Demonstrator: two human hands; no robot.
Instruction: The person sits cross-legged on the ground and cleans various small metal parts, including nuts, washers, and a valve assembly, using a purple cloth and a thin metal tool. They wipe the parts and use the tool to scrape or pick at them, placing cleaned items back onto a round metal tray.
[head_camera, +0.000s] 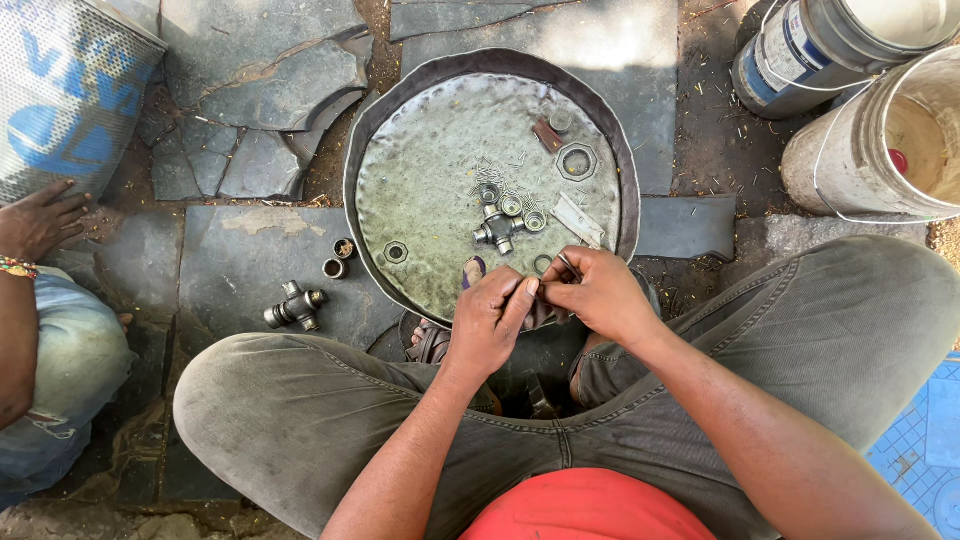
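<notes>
Your left hand (490, 318) and right hand (598, 295) were drawn close together above the near rim of the pan, fingertips almost meeting. Between them you pinched a small thin metal piece (566, 264), its bright end poking up past your right thumb; what it was exactly could not be told. Both hands were closed around it, fingers curled.

Just beyond your knuckles lay the round dented metal pan (420, 170), its floor hammered and dull grey, its rim dark and turned up. On it, straight ahead of your hands, sat a steel cross-shaped joint (497, 231) with short cylindrical arms, and just past it three small round bearing cups (511, 203). Farther out lay a large hexagonal nut (576, 161), and to the left of your hands a smaller hex nut (396, 252). A flat pale strip (578, 221) rested just above your right hand.

Left of your left hand, off the pan, a second cross joint (295, 306) lay on the cracked slate slabs (240, 260), with two open cups (339, 258) near it.

Well to the left, another person's hand (40, 218) rested on the ground. Far up to the right stood two worn plastic buckets (860, 140).
</notes>
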